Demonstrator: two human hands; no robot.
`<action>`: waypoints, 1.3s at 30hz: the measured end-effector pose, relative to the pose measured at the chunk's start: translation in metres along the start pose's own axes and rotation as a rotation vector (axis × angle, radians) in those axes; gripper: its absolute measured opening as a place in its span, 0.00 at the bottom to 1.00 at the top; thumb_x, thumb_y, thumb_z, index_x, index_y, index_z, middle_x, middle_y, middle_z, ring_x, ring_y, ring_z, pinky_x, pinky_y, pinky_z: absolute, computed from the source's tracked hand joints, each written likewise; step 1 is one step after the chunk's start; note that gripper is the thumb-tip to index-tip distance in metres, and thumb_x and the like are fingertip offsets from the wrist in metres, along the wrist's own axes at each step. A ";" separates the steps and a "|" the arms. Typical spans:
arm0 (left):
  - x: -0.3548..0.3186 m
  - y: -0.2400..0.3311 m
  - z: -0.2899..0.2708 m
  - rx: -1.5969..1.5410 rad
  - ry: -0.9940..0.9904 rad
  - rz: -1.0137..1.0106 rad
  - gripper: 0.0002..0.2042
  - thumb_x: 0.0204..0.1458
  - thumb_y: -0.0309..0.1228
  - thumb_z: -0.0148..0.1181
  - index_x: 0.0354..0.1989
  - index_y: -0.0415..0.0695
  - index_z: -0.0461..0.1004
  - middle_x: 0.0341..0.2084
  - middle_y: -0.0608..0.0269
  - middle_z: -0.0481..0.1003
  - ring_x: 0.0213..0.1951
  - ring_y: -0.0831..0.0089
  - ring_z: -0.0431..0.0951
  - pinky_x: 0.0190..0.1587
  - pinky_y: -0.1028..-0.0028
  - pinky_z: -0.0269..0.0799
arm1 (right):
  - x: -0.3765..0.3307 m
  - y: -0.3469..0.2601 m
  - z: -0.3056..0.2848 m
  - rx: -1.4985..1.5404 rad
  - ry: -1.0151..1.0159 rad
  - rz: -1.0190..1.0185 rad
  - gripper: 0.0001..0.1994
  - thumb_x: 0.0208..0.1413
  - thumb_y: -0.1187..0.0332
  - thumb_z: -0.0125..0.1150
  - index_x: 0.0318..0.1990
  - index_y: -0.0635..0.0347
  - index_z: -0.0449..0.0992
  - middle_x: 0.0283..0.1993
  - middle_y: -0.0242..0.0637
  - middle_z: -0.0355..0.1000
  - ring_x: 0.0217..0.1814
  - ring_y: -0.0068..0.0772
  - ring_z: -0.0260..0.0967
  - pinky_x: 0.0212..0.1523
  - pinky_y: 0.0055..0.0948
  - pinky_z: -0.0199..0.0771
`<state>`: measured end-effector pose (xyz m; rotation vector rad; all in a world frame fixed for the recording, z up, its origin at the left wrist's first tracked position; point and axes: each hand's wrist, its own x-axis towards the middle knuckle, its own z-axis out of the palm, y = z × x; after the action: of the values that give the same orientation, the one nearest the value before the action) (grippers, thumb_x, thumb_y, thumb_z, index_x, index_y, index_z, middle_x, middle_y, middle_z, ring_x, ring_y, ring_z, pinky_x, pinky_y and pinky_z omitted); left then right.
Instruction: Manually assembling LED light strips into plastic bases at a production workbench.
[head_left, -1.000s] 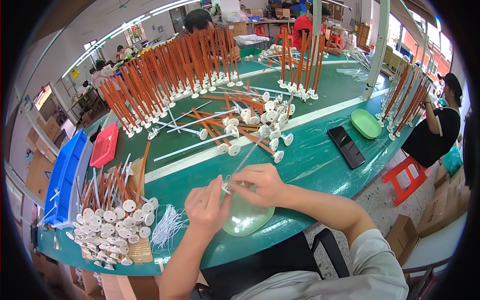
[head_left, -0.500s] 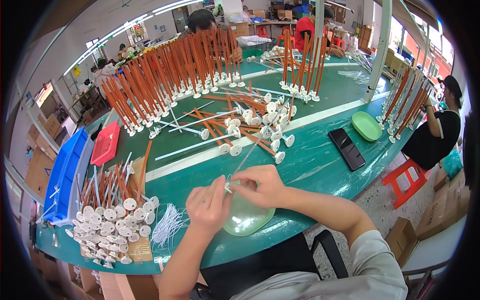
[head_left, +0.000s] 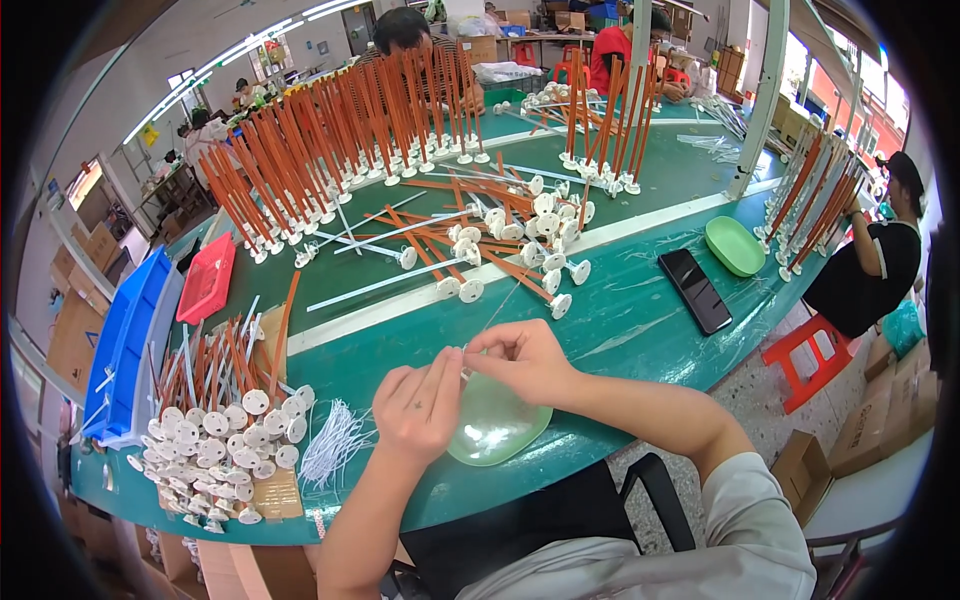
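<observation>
My left hand (head_left: 418, 405) and my right hand (head_left: 520, 358) meet above a pale green oval dish (head_left: 492, 428) at the near edge of the green table (head_left: 640, 330). Both pinch a thin white rod (head_left: 500, 312) that slants up and away toward the right. A heap of orange and white rods with round white bases (head_left: 490, 245) lies just beyond my hands. To the left lie a pile of white-based rods (head_left: 220, 420) and a bundle of thin white ties (head_left: 335, 440).
Rows of upright orange rods (head_left: 340, 140) stand across the far table. A black phone (head_left: 695, 290) and a green dish (head_left: 735, 245) lie to the right. Blue bins (head_left: 125, 340) and a red tray (head_left: 207, 280) sit left. Other people work around; a red stool (head_left: 815, 355) stands right.
My hands have shifted only slightly, still working the thin rod together above the pale dish. Nothing else has visibly moved.
</observation>
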<state>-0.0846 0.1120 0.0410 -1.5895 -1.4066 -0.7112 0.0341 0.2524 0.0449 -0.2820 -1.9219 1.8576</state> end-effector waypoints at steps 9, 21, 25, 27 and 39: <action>-0.003 -0.001 0.003 -0.009 0.010 -0.039 0.19 0.36 0.21 0.69 0.41 0.34 0.77 0.32 0.55 0.81 0.27 0.68 0.80 0.29 0.72 0.70 | -0.001 0.005 -0.002 -0.078 -0.018 -0.079 0.03 0.57 0.72 0.62 0.36 0.62 0.78 0.20 0.15 0.61 0.21 0.04 0.52 0.21 0.13 0.50; -0.002 -0.004 0.000 0.006 -0.004 -0.133 0.20 0.33 0.26 0.72 0.39 0.35 0.77 0.31 0.55 0.81 0.27 0.65 0.80 0.30 0.72 0.71 | -0.002 0.000 -0.002 -0.176 -0.139 -0.154 0.04 0.56 0.71 0.63 0.35 0.62 0.79 0.20 0.21 0.65 0.22 0.09 0.56 0.22 0.17 0.55; -0.005 -0.009 0.001 0.029 -0.035 -0.154 0.19 0.35 0.28 0.71 0.39 0.34 0.77 0.34 0.54 0.80 0.30 0.68 0.81 0.30 0.73 0.71 | -0.004 0.005 -0.001 -0.154 -0.265 -0.208 0.04 0.56 0.71 0.63 0.35 0.61 0.79 0.19 0.22 0.64 0.21 0.11 0.55 0.22 0.18 0.56; -0.006 -0.010 0.001 -0.004 -0.041 -0.212 0.19 0.35 0.28 0.71 0.39 0.34 0.77 0.34 0.54 0.80 0.30 0.67 0.81 0.30 0.72 0.71 | -0.004 0.002 -0.002 -0.171 -0.285 -0.216 0.04 0.56 0.72 0.62 0.35 0.62 0.77 0.20 0.24 0.66 0.22 0.11 0.57 0.24 0.19 0.59; -0.009 -0.002 0.005 -0.791 -0.039 -0.937 0.20 0.42 0.19 0.70 0.47 0.33 0.74 0.38 0.55 0.80 0.39 0.74 0.80 0.44 0.74 0.76 | 0.007 0.009 -0.017 -0.363 -0.094 -0.236 0.05 0.60 0.70 0.58 0.37 0.63 0.73 0.25 0.29 0.71 0.24 0.15 0.65 0.25 0.21 0.65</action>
<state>-0.0884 0.1124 0.0317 -1.4000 -2.0477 -1.9807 0.0343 0.2708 0.0374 -0.0744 -2.2450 1.3897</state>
